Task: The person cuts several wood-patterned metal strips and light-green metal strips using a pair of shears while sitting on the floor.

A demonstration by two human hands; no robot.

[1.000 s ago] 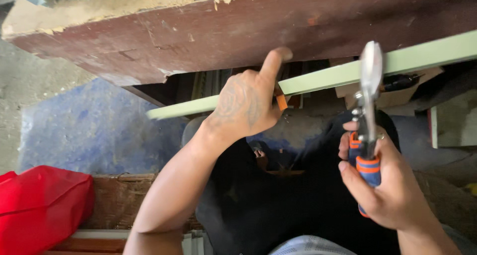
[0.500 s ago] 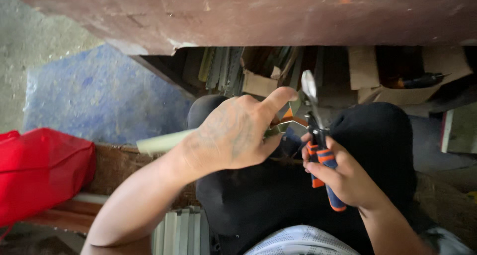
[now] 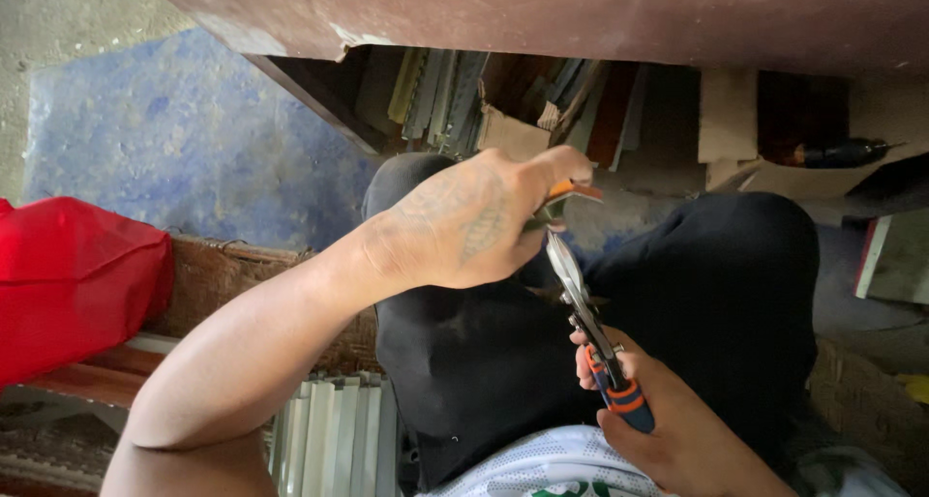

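Under the edge of a worn reddish-brown table (image 3: 600,18), metal snips (image 3: 581,303) with blue-and-orange grips hung over the person's black-trousered lap (image 3: 716,303). The right hand (image 3: 668,429) was wrapped around the grips. The left hand (image 3: 464,221) was curled over the blades' tip, pinching a small orange piece (image 3: 573,190). Pale metal strips (image 3: 334,439) lay below the left arm, a red bag (image 3: 73,279) far left.

Brown cardboard box (image 3: 511,132) under bench edge, just above left hand, flap open, plain, wedged among upright metal strips. Second cardboard piece (image 3: 728,115), tan, flat and upright, further right under bench. Red bag-like bundle (image 3: 73,279) at far left; packaging or not, cannot tell. No labels, signs or screens seen.
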